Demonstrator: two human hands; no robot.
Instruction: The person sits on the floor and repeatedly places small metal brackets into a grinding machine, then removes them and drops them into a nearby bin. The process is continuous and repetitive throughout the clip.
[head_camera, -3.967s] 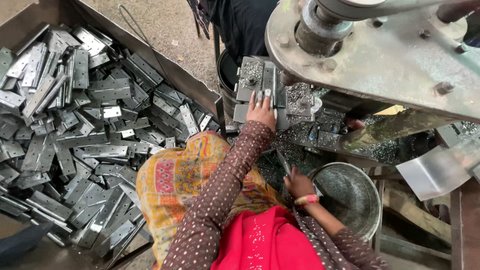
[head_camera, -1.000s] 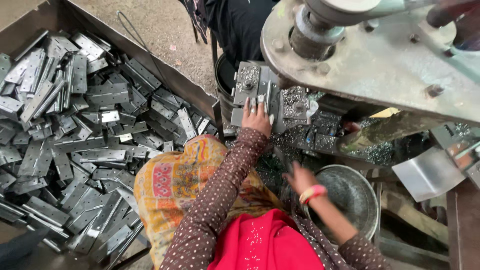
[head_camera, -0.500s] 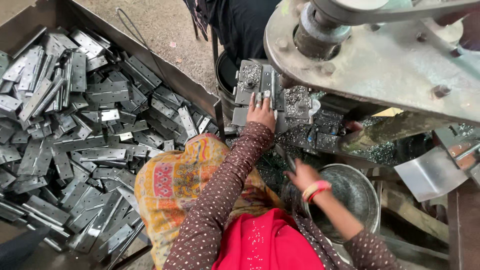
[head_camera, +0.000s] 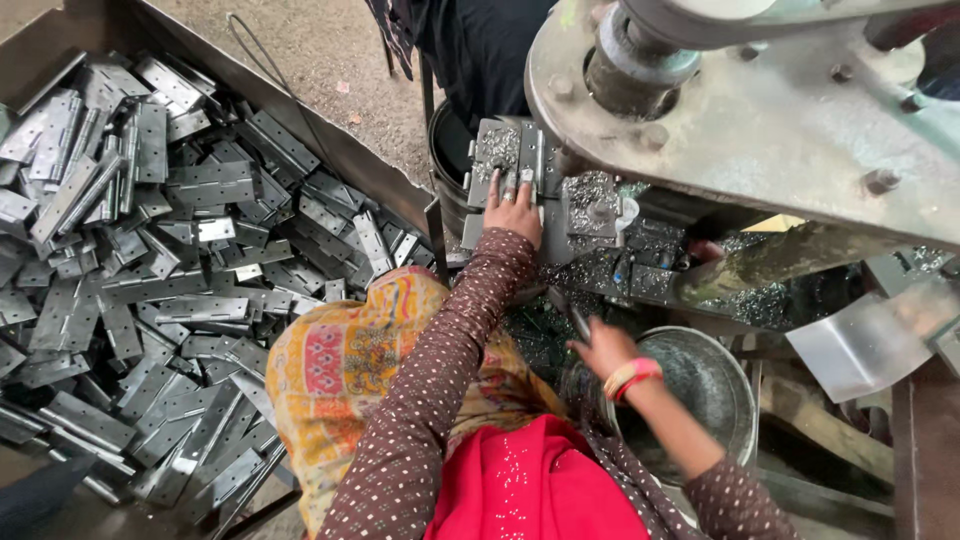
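From the head view, the left hand (head_camera: 514, 212) presses flat, fingers spread, on a grey hinge plate (head_camera: 505, 152) seated on the press's swarf-strewn metal surface (head_camera: 600, 262); keeping fingertips back from the die would be safest. The right hand (head_camera: 603, 347), blurred, loosely grips a thin dark rod (head_camera: 567, 314) above a round steel pan (head_camera: 712, 385), with a bin of grey hinges (head_camera: 150, 250) left on the gritty workshop floor (head_camera: 320, 45).

1 head view, looking steeply down (close) over machine bed (head_camera: 600, 250).

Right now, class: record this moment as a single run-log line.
left hand: flat on hinge plate at machine bed | right hand: gripping a thin dark tool above metal bowl | bin of hinges: left side
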